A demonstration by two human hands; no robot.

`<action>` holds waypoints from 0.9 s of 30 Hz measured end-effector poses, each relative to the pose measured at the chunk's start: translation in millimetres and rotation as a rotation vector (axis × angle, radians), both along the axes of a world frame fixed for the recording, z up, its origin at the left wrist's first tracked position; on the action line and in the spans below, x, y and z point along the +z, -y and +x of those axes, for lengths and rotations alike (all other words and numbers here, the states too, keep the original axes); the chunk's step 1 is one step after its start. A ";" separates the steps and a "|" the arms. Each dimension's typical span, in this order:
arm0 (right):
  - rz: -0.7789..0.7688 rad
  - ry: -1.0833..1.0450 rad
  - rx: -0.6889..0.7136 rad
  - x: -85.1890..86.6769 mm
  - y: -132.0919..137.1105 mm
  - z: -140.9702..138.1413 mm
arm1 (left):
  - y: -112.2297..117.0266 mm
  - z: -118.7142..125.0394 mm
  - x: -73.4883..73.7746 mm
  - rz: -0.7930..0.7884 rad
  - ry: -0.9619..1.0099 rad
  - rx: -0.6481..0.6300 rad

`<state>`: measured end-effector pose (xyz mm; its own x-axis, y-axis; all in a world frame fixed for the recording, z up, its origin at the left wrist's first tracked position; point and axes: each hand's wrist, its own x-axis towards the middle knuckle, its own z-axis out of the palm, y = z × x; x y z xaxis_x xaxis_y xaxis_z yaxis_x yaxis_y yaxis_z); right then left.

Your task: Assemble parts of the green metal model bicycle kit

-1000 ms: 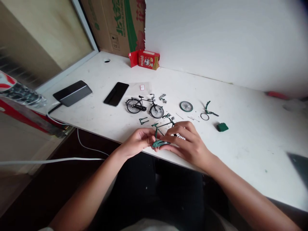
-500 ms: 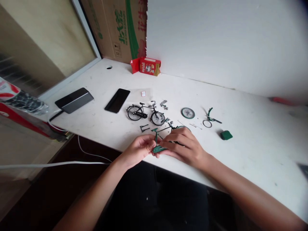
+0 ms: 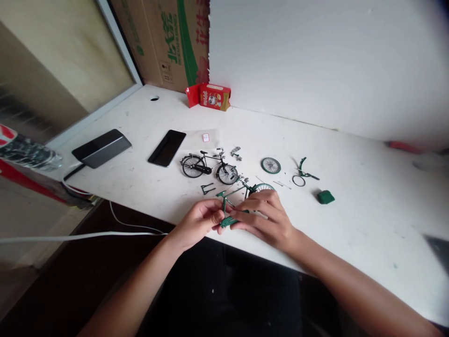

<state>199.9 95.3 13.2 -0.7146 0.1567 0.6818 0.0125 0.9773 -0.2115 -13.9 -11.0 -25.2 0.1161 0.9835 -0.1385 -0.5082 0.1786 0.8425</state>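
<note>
Both of my hands hold a green model bicycle [image 3: 239, 189] at the table's near edge. My left hand [image 3: 201, 219] pinches its rear end below the saddle, thumb against the frame. Fingers of my right hand [image 3: 268, 217] close over the lower frame and the green chain guard [image 3: 229, 220], partly hiding the front wheel. The bicycle has a saddle, handlebar and front wheel; no rear wheel shows on it. Just beyond stands or lies a black model bicycle [image 3: 209, 167]. A loose spoked wheel [image 3: 271, 165] with a green rim lies to the right.
A small black bracket [image 3: 208, 188], silver bits [image 3: 236, 152], a green part with a ring [image 3: 302, 173] and a green lump [image 3: 325, 196] lie around. Behind are a phone [image 3: 167, 148], a dark folded device [image 3: 101, 148] and a red box [image 3: 214, 97]. A bottle [image 3: 30, 150] is at left.
My right hand has shifted slightly, and more of the green bicycle's front wheel and frame shows. The whole view has moved a little; both hands keep hold of the bicycle.
</note>
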 end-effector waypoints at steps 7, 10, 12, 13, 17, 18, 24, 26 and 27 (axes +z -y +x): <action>-0.077 -0.090 -0.047 0.9 -0.8 -0.5 | -0.6 -0.5 2.7 0.004 0.032 -0.012; -0.065 -0.064 -0.032 0.9 -0.2 -0.2 | -1.1 -0.1 3.1 -0.005 0.032 0.000; -0.044 -0.054 -0.022 0.9 1.3 -0.3 | -0.9 0.1 2.8 -0.011 0.029 0.000; -0.039 -0.047 -0.018 0.7 2.2 -0.5 | -0.7 0.0 2.4 -0.008 0.026 -0.004; -0.084 -0.032 -0.011 -0.5 4.8 -1.5 | 0.9 -1.3 -0.5 0.012 0.005 -0.033; -0.101 -0.037 -0.014 -0.9 5.1 -1.9 | 1.4 -1.7 -1.3 0.013 -0.002 -0.037; -0.242 -0.070 0.018 -2.7 5.3 -4.1 | 2.6 -3.1 -3.0 0.002 -0.064 -0.034; -0.302 -0.098 0.025 -3.0 5.9 -4.8 | 2.3 -3.2 -2.1 -0.010 -0.082 -0.039; -0.323 -0.115 0.032 -2.9 6.2 -5.2 | 2.1 -3.2 -1.3 -0.015 -0.093 -0.041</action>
